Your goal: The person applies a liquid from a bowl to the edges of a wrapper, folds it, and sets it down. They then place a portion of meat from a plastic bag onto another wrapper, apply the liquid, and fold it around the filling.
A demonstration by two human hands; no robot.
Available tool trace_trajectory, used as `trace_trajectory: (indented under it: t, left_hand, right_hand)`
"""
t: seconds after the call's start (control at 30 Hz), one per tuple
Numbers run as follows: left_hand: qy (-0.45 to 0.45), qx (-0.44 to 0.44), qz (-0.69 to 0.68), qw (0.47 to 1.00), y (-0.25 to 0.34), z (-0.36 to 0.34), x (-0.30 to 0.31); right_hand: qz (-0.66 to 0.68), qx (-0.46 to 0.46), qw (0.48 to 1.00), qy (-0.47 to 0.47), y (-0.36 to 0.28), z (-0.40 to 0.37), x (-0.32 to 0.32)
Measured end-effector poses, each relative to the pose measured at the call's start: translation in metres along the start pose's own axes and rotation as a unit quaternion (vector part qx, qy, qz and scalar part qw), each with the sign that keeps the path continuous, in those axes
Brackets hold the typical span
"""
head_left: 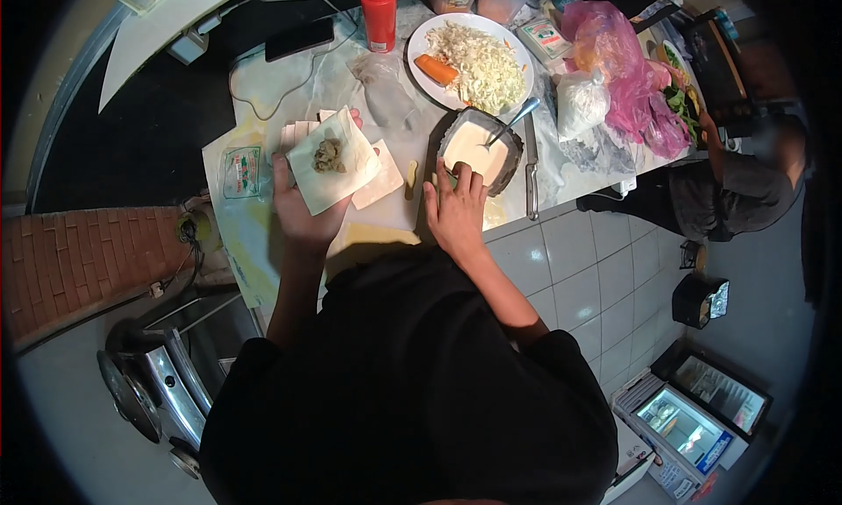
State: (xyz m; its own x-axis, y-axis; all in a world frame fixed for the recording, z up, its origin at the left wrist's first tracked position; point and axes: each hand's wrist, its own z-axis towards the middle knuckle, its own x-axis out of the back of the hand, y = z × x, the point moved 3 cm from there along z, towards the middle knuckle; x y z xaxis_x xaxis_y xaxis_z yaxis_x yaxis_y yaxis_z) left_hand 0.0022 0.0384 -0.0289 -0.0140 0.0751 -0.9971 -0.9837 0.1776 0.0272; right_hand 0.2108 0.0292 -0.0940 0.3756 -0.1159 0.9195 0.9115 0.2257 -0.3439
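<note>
On my left hand (303, 205) lies a pale square pastry wrapper (340, 185) with a small greyish-brown heap of filling (329, 156) in its middle. My thumb grips its left side, and fingertips show past the top corner. More square wrappers (381, 179) lie on the board beneath it. Over the near rim of a dark square bowl (508, 183) reaches my right hand (458, 209), fingers apart, with fingertips at a creamy, thick liquid (481, 150). A spoon (514, 122) leans in that bowl. Beside my right hand is a small yellowish strip (411, 180).
A plate (419, 42) of shredded cabbage and carrot stands behind the bowl. A knife (531, 176) lies right of it. Farther off are a red squeeze bottle (379, 18), a bag of white powder (581, 106) and pink plastic bags (605, 45). Another person (737, 189) stands at right.
</note>
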Motion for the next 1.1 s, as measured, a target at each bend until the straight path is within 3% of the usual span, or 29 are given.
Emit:
trace_trajectory:
  t: [0.23,0.3,0.33,0.4,0.47,0.53,0.6,0.67,0.83,0.97,1.03,1.1]
  left_hand:
    - [0.067,-0.018,0.029,0.997,0.000,0.001,0.006]
    - [0.136,-0.053,0.096,0.985,0.004,0.001,0.014]
    - [0.136,-0.053,0.096,0.985,0.004,0.001,0.013]
    - [0.033,-0.002,0.010,0.999,-0.001,0.002,0.001]
    - [0.088,-0.028,0.052,0.994,0.001,0.002,0.005]
    - [0.140,-0.052,0.094,0.984,0.002,0.001,0.007]
    - [0.105,-0.038,0.088,0.990,0.002,0.001,0.003]
    - [0.087,-0.040,0.066,0.993,0.006,0.000,0.010]
    - [0.061,-0.023,0.027,0.997,-0.002,0.001,0.008]
    - [0.125,-0.043,0.087,0.987,-0.002,0.005,0.022]
    - [0.163,-0.057,0.119,0.978,0.000,0.005,0.027]
    - [0.153,-0.055,0.141,0.977,0.002,0.005,0.026]
  right_hand:
    - [-0.015,0.016,1.000,-0.020,-0.004,-0.009,0.010]
    - [0.010,0.009,0.999,-0.034,-0.010,-0.014,0.017]
    - [0.035,0.002,0.998,-0.047,-0.012,-0.014,0.020]
    - [0.053,0.011,0.998,-0.021,-0.012,-0.009,0.028]
    - [0.070,0.017,0.997,0.006,-0.007,-0.007,0.033]
    - [0.352,-0.133,0.925,-0.060,0.008,-0.008,0.031]
    - [0.378,-0.163,0.906,-0.101,0.026,-0.022,0.038]
    - [0.555,-0.246,0.782,-0.140,0.049,-0.045,0.028]
    - [0.590,-0.311,0.734,-0.128,0.071,-0.072,0.035]
    - [0.569,-0.270,0.767,-0.122,0.074,-0.080,0.021]
    - [0.444,-0.240,0.854,-0.129,0.064,-0.073,0.022]
    - [0.381,-0.243,0.881,-0.140,0.063,-0.069,0.019]
